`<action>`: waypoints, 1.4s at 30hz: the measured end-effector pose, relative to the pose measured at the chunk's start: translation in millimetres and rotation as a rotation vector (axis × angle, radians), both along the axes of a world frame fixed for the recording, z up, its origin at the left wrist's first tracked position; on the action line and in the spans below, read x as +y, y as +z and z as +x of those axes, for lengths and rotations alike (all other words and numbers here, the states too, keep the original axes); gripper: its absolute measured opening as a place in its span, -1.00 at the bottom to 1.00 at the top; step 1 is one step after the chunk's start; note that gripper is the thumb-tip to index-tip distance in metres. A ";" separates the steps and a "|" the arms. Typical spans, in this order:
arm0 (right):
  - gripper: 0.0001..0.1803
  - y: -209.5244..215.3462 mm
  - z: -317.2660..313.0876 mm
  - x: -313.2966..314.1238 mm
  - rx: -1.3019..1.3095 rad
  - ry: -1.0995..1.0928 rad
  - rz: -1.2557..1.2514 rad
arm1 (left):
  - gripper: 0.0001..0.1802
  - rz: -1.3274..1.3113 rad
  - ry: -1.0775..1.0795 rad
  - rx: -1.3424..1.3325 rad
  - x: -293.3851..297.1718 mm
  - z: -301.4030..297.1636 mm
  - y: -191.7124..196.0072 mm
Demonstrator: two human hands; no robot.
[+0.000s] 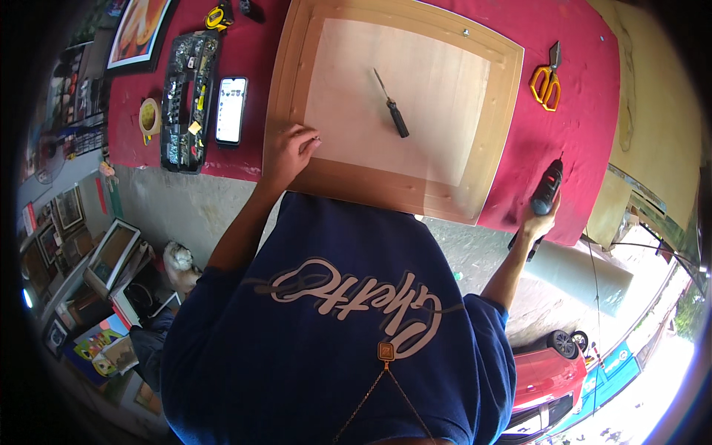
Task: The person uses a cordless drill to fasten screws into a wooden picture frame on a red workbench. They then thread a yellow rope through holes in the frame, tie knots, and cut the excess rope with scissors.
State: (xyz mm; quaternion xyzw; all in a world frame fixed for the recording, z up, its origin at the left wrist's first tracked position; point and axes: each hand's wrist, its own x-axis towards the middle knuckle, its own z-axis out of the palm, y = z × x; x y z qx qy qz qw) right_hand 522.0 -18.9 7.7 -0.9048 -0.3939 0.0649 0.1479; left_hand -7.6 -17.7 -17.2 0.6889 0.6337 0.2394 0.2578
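Note:
A framed panel lies face down, with brown tape around the edges of its pale backing. Over its near left corner, my left hand has thumb and fingers pinched together; a tiny dark speck shows at the tips, too small to name. My right hand grips a black and red cordless drill off the panel's right side, its bit pointing away from me. On the backing rests a black-handled screwdriver. A small metal fitting sits on the far right part of the tape.
On the red-covered table lie yellow-handled scissors at right. To the left are a phone with a lit screen, a black organizer tray of small hardware, a tape roll, a tape measure and a framed picture.

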 end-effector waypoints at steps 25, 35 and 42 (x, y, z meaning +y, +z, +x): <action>-0.53 62.1 -269.3 -235.4 0.464 -0.275 0.598 | -0.93 -0.214 -0.354 -0.589 23.5 -38.7 -32.0; -0.58 52.2 -227.4 -228.5 0.452 -0.273 0.561 | -0.85 -0.415 -0.093 -0.879 19.1 -3.8 -35.1; -0.32 38.5 -198.3 -241.9 0.483 -0.291 0.405 | -0.74 -0.623 -0.036 -1.020 20.9 49.9 -43.9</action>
